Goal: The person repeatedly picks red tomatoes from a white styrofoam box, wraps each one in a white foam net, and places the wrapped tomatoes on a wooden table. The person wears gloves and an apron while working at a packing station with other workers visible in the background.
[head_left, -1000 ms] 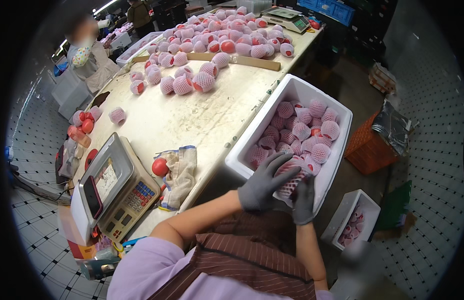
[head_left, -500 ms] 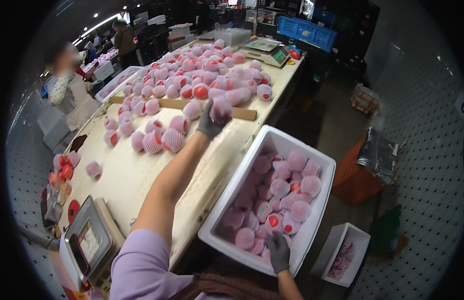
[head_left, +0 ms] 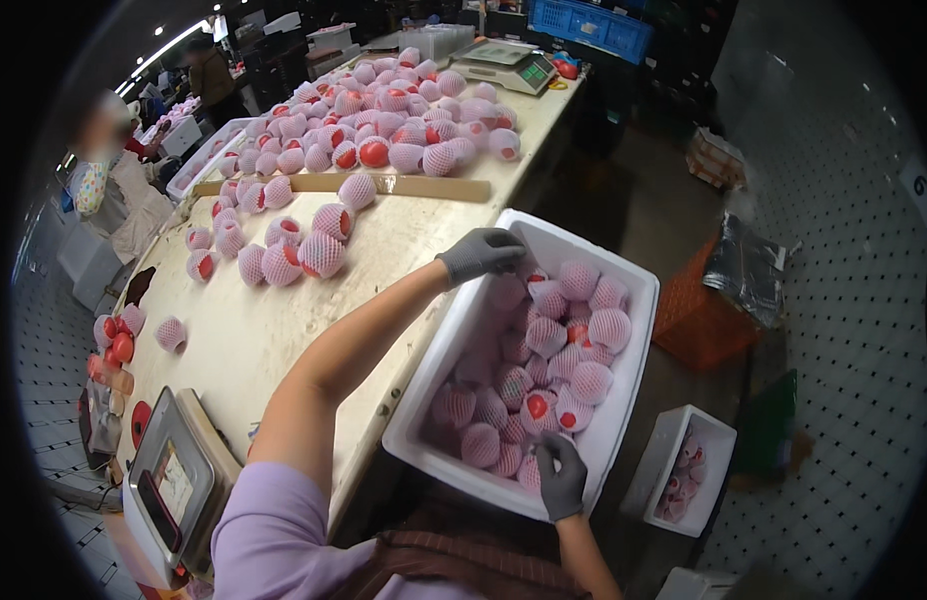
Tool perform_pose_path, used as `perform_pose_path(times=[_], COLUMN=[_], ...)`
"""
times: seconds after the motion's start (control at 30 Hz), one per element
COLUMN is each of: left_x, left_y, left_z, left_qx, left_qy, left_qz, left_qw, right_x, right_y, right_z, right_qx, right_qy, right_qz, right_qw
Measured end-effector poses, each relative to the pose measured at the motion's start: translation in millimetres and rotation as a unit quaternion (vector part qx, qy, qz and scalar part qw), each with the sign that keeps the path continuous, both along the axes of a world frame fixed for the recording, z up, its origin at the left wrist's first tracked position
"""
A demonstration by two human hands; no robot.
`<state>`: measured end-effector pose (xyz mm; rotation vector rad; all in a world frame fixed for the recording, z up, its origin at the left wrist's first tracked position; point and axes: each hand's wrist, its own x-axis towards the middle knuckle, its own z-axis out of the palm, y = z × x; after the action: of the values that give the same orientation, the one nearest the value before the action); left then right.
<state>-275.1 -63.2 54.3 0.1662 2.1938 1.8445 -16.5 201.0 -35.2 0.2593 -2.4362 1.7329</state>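
Gloved in grey, my left hand [head_left: 484, 254] is palm-down over the far left corner of a white foam box [head_left: 644, 322]. Its fingers curl together over the rim, and whatever the palm may hold is hidden. Inside the box lie several round red fruits in pink foam nets [head_left: 547, 337], stacked in layers. My right hand [head_left: 563, 476], also in a grey glove, hovers at the box's near edge beside a netted fruit [head_left: 530, 473]. Thumb and forefinger are bent, with a gap between them and nothing visible in it.
On the table [head_left: 404, 225], a wooden strip [head_left: 434, 187] lies in front of a heap of netted fruit [head_left: 384, 120]. One scale [head_left: 509, 66] stands at the far end, another [head_left: 179, 480] near left. A smaller foam box [head_left: 719, 445] and an orange crate [head_left: 684, 310] are at right.
My left hand has come from above the table, where it held a netted fruit, to the box's far corner. The right hand's fingers have bent. The whole view has shifted slightly.
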Motion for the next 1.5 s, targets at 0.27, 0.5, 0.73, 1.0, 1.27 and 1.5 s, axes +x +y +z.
perform_pose_path(times=[0.27, 0.5, 0.73, 1.0, 1.27, 1.5], left_x=[28.1, 35.0, 27.1, 34.4, 168.2, 277.0], left_y=[28.6, 76.4, 149.0, 122.9, 130.1, 128.3], left_z=[-5.4, -117.5, -186.1, -205.5, -81.5, -29.1], left_qx=[-0.063, -0.332, -0.301, -0.176, -0.173, -0.148], left_qy=[0.010, 0.160, -0.047, -0.091, 0.273, 0.335], left_qz=[-0.050, -0.122, 0.162, 0.252, 0.014, 0.033], left_qw=[0.997, 0.921, 0.938, 0.947, 0.946, 0.930], right_x=[16.8, 21.8, 23.2, 24.5, 23.5, 24.9], right_y=[41.7, 34.7, 35.2, 34.7, 38.8, 8.5], right_z=[-11.6, -13.3, -8.5, -8.3, -22.3, 26.2], right_qx=[0.016, 0.021, 0.078, 0.076, -0.140, -0.238], right_qy=[0.043, 0.051, 0.068, 0.087, -0.043, -0.055], right_qz=[-0.109, -0.102, -0.092, -0.083, -0.098, -0.018], right_qw=[0.993, 0.993, 0.990, 0.990, 0.984, 0.969])
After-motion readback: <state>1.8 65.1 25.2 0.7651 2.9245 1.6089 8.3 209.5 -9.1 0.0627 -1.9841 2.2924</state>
